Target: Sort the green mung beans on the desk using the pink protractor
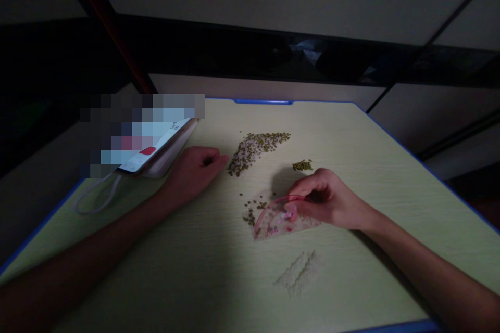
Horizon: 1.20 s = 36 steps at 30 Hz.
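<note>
My right hand (328,199) pinches the rim of a small clear pouch with a pink edge (279,221), which lies on the pale green table (383,166). My left hand (195,169) rests on the table with its fingers curled, its fingertips beside a large pile of mixed green beans and white grains (255,150). A small heap of green beans (302,165) lies just above my right hand. A few loose beans (252,210) lie by the pouch's mouth. A strip of white grains (297,271) lies nearer to me.
A phone with a lit screen (156,148) lies on a white case or book at the table's left, with a white cord (96,197) looping off it. The table has a blue edge (262,101). The surroundings are dark.
</note>
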Motion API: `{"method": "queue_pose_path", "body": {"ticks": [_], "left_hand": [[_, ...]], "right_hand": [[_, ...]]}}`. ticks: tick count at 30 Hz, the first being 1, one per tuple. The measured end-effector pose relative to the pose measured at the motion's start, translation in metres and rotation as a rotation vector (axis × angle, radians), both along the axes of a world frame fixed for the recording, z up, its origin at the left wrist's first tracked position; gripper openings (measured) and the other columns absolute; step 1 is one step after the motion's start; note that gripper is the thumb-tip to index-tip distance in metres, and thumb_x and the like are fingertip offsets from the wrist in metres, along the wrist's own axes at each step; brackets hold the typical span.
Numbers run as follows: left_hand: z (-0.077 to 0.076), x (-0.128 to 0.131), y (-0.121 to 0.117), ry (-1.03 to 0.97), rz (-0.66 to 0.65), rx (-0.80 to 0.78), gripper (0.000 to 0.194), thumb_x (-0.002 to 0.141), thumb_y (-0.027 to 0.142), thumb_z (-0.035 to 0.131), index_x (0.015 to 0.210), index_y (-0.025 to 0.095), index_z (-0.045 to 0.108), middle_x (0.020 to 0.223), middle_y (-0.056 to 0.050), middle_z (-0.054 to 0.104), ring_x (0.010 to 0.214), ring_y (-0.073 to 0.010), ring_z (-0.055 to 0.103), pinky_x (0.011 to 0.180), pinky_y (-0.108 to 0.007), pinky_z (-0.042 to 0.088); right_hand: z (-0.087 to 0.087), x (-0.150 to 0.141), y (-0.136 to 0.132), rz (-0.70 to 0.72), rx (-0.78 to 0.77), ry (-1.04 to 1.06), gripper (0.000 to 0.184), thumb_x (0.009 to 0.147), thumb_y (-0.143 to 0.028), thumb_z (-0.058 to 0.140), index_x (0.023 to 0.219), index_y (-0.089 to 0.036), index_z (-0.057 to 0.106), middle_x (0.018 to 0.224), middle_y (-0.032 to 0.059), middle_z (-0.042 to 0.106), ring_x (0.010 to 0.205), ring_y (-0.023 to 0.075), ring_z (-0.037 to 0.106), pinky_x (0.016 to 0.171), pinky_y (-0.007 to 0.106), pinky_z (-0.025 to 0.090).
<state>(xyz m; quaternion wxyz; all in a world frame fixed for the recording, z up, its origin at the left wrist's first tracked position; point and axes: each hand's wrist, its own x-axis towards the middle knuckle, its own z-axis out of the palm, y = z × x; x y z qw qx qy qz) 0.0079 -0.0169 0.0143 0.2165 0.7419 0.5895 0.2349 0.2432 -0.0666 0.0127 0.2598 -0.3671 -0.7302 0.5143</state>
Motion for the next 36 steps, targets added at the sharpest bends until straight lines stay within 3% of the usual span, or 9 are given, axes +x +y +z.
{"method": "queue_pose_path", "body": {"ticks": [6, 36], "left_hand": [[-0.002, -0.001, 0.000, -0.018, -0.002, 0.005, 0.034, 0.071, 0.035, 0.042, 0.044, 0.019, 0.029, 0.044, 0.006, 0.026, 0.045, -0.0077, 0.029, 0.045, -0.022, 0.023], [-0.001, -0.003, -0.004, 0.000, -0.010, -0.009, 0.034, 0.073, 0.036, 0.040, 0.046, 0.018, 0.030, 0.046, 0.005, 0.028, 0.047, -0.0081, 0.030, 0.046, -0.022, 0.022]], "right_hand": [[-0.003, 0.006, 0.002, 0.019, -0.045, 0.049, 0.016, 0.072, -0.020, 0.061, 0.061, -0.010, 0.061, 0.055, 0.0027, 0.061, 0.046, 0.0056, 0.047, 0.041, 0.017, 0.035], [-0.005, 0.011, 0.010, -0.146, -0.056, -0.011, 0.024, 0.071, -0.031, 0.061, 0.060, -0.009, 0.060, 0.047, -0.0015, 0.047, 0.042, 0.0048, 0.033, 0.039, 0.020, 0.024]]}}
